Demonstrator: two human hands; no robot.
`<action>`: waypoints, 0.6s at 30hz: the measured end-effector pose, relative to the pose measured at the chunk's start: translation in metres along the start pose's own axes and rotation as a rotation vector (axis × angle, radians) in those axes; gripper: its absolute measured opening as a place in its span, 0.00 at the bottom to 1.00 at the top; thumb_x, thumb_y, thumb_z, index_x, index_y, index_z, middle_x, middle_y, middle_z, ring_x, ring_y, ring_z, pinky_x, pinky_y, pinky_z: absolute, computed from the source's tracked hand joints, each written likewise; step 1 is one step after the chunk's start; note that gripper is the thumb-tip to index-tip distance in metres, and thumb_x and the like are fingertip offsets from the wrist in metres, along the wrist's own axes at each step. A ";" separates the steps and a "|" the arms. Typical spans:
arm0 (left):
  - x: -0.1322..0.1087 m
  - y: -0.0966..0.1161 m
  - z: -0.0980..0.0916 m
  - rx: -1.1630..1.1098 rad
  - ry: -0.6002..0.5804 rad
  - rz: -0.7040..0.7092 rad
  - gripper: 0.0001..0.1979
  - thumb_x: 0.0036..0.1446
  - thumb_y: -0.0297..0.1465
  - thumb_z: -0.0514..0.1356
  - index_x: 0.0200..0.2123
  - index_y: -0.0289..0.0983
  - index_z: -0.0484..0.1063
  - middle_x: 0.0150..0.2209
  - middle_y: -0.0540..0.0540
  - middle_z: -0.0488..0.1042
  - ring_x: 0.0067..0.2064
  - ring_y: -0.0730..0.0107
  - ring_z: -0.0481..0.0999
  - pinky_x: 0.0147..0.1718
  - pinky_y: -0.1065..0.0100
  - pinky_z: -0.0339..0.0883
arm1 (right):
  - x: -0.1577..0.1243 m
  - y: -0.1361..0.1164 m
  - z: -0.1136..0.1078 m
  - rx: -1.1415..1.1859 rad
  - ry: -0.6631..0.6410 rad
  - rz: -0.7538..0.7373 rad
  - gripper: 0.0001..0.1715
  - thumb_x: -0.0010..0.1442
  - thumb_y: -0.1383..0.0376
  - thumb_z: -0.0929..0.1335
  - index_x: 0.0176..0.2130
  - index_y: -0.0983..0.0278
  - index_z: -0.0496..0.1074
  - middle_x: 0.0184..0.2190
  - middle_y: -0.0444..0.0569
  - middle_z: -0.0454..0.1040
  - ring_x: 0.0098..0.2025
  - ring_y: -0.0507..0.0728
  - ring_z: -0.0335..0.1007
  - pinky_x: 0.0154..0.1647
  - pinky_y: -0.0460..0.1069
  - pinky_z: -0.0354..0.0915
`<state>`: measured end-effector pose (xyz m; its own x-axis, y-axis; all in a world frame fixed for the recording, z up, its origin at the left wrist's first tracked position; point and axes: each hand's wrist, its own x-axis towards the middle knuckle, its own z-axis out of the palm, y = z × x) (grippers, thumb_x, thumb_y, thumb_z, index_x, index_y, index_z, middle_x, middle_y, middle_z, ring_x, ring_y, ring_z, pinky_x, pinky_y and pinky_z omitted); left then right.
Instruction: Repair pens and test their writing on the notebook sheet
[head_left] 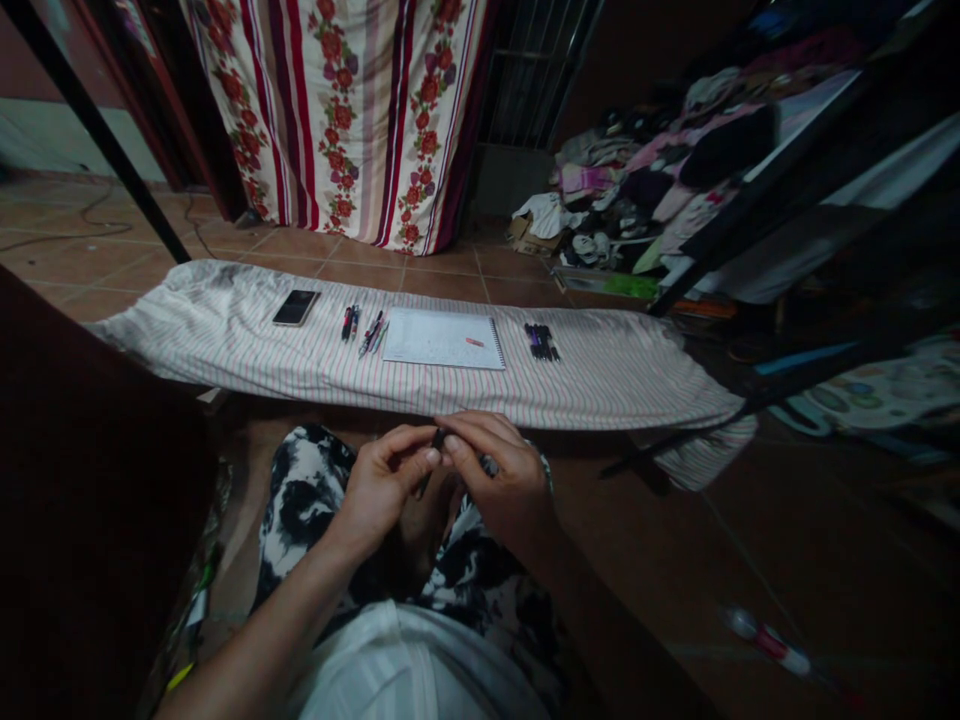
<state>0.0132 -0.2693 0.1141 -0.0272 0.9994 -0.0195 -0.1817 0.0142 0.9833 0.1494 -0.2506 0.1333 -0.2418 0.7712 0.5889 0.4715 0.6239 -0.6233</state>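
Observation:
Both hands meet above my lap, just short of the cloth-covered bench. Between the fingertips is a slim dark pen (438,438), mostly hidden by the fingers. My left hand (386,480) pinches it with thumb and forefinger. From the other side, my right hand (502,470) closes its fingertips on the pen's upper part. Beyond them a spiral notebook (435,338) lies open on the striped cloth (330,360), with a small reddish piece (474,342) on its page. Several pens (373,333) lie left of the notebook, and a group of dark pens (541,342) lies to its right.
A phone (296,308) rests at the cloth's left part. Behind hangs a floral curtain (345,120). Piled clothes (645,180) fill the back right, and dark slanting bars (112,130) frame both sides. A plastic bottle (769,640) lies on the floor at right.

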 end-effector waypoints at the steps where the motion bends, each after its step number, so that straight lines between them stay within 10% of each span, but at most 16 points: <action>1: 0.001 0.000 0.000 -0.040 0.000 -0.022 0.13 0.44 0.31 0.65 0.37 0.35 0.76 0.28 0.49 0.73 0.21 0.79 0.63 0.18 0.76 0.57 | 0.001 0.000 0.000 -0.001 -0.009 -0.001 0.13 0.57 0.70 0.63 0.40 0.60 0.74 0.34 0.48 0.75 0.40 0.55 0.69 0.41 0.51 0.66; 18: 0.006 0.008 0.004 -0.242 -0.027 -0.084 0.11 0.40 0.28 0.67 0.32 0.33 0.77 0.22 0.49 0.76 0.18 0.81 0.64 0.16 0.77 0.53 | 0.006 0.001 0.000 0.028 0.002 -0.045 0.19 0.55 0.75 0.59 0.38 0.62 0.74 0.33 0.49 0.75 0.39 0.55 0.69 0.41 0.51 0.66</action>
<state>0.0160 -0.2630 0.1221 0.0241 0.9955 -0.0913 -0.4127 0.0931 0.9061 0.1485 -0.2452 0.1360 -0.2606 0.7422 0.6174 0.4362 0.6610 -0.6105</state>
